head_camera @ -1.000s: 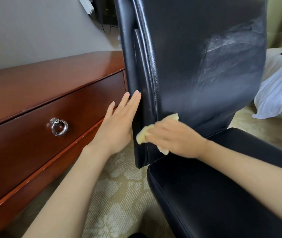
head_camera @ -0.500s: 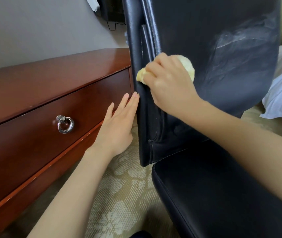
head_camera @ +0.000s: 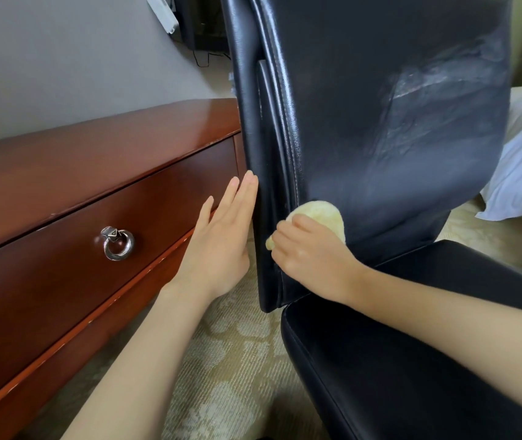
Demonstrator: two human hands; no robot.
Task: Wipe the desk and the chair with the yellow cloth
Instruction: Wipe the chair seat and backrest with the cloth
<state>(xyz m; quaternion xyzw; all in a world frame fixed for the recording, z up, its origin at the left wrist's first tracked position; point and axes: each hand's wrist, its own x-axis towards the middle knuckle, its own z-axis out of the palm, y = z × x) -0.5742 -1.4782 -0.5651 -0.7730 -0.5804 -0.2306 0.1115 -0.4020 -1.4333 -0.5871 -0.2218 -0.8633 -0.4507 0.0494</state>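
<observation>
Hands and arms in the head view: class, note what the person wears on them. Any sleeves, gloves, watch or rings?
Nothing worn shows. The left hand and right hand are ungloved, both forearms are bare to the picture's edge, sleeveless, and no watch, bracelet or ring shows.

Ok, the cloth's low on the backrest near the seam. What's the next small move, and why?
Probably sweep the cloth up and right across the backrest. The right hand grips it near the bottom left corner. The left hand lies flat against the edge, likely as a brace. A hazy streaked patch shows at the upper right, seemingly not wiped clean.
</observation>
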